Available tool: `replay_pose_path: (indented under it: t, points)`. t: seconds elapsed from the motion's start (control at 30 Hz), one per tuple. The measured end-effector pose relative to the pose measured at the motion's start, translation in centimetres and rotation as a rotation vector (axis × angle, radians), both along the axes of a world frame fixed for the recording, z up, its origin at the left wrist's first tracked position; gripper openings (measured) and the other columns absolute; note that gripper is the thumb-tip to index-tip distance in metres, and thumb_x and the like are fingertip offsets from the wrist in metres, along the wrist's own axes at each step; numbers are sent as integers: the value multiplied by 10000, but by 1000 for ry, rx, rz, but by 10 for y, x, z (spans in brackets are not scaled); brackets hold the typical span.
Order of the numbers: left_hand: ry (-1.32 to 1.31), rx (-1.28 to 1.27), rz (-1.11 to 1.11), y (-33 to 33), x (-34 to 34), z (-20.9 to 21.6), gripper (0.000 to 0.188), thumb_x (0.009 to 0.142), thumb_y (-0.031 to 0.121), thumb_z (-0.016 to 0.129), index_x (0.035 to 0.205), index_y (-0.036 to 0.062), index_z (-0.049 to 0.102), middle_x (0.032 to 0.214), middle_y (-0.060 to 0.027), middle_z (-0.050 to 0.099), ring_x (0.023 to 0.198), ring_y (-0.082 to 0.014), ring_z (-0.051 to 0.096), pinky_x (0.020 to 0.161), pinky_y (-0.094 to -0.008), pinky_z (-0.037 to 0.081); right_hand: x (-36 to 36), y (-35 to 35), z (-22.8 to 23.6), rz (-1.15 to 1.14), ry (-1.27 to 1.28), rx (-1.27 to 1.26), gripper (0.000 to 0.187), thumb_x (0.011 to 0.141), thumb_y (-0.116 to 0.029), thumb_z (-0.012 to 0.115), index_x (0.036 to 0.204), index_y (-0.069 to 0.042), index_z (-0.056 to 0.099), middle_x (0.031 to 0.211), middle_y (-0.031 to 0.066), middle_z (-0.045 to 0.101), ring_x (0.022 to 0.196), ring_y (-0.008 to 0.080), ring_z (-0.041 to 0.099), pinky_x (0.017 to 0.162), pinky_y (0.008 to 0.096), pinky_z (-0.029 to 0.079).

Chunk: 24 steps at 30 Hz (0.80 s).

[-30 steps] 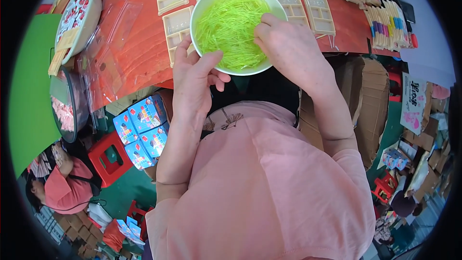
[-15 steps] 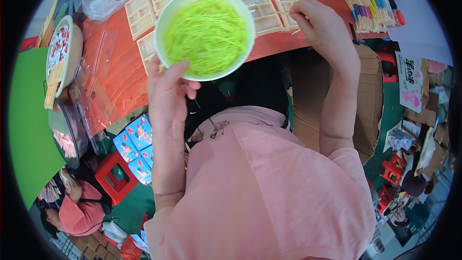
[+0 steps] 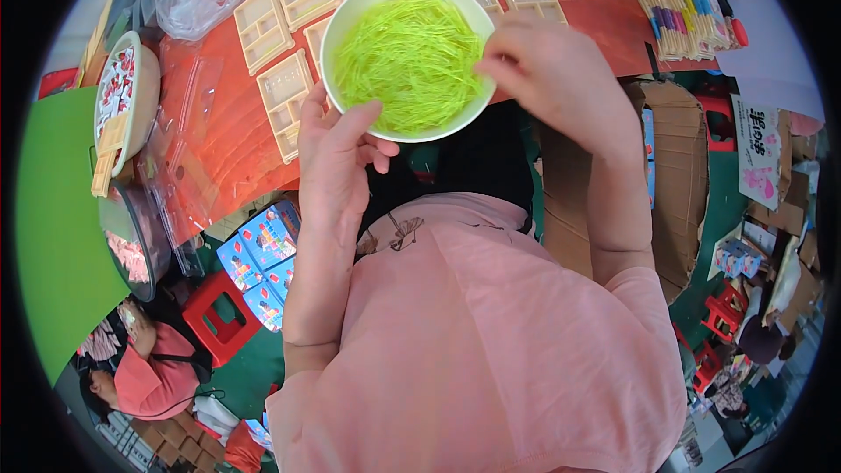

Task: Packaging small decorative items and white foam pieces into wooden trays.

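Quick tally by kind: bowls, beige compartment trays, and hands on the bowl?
White bowl of green strands: 1
Beige compartment trays in view on the red table: 9, some partly hidden
Hands on the bowl: 2, left hand, right hand
Total: 12

left hand (image 3: 337, 153) cupped, fingers spread; right hand (image 3: 543, 70) pinched, both forearms raised.

Red table (image 3: 604, 9), green floor (image 3: 53, 236), red stool (image 3: 219, 315)
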State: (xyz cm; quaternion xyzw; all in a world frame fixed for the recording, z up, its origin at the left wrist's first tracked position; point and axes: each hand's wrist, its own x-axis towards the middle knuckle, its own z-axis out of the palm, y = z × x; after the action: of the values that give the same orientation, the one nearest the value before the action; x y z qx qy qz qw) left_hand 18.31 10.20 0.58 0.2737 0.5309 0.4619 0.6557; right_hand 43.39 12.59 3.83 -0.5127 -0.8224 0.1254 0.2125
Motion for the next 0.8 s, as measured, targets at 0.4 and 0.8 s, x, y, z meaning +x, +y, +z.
replay_pose_path:
  t: [0.4,0.8]
  points:
    - [-6,8,-64,4,22,2,695,881,10,683,1460,-8,299,1040,-168,677,547,-176,657,395,-245,477,28,-13,13,-2,-212,-47,115,862,-127,695,864,-17,661,844,131,643,773,333,650,657,421,513]
    - [-21,-17,-16,5,16,0,677,887,11,662,1467,-27,315,921,-182,709,543,-194,669,386,-245,473,100,20,-40,-301,-230,-113,140,940,-160,652,1013,-41,662,968,122,629,921,330,633,773,418,504]
